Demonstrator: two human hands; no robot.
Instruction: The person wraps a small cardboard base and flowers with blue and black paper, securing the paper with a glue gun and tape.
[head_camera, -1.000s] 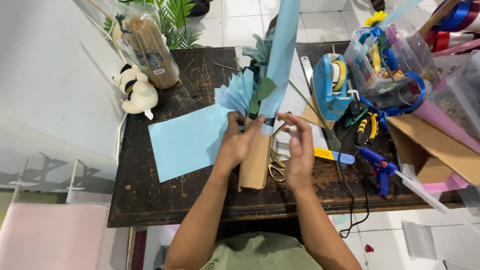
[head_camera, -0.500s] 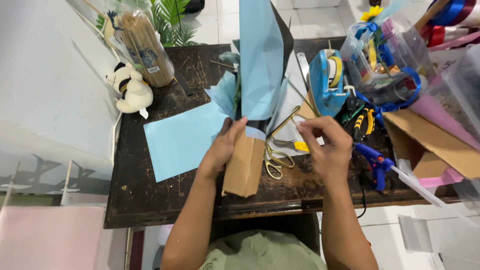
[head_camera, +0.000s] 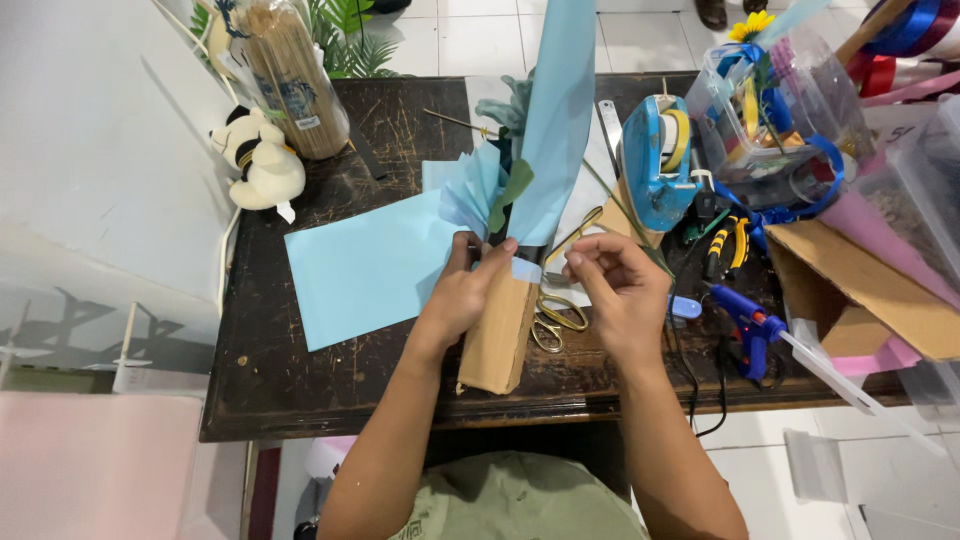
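Left hand (head_camera: 462, 292) clamps the light, crinkly paper bouquet (head_camera: 530, 170) mid-frame at its cardboard base, right hand (head_camera: 622, 285) fingers pinched, maybe on tape.

A bouquet wrap of brown kraft paper (head_camera: 497, 335) is lying tilted on the dark wooden table (head_camera: 300, 390), its narrow base pointing at the table's near edge. Light blue paper (head_camera: 553, 130) is rising from its top in a tall upright fold, with pleated blue tissue (head_camera: 470, 190) and a green leaf (head_camera: 512, 190) fanning out just beside it.
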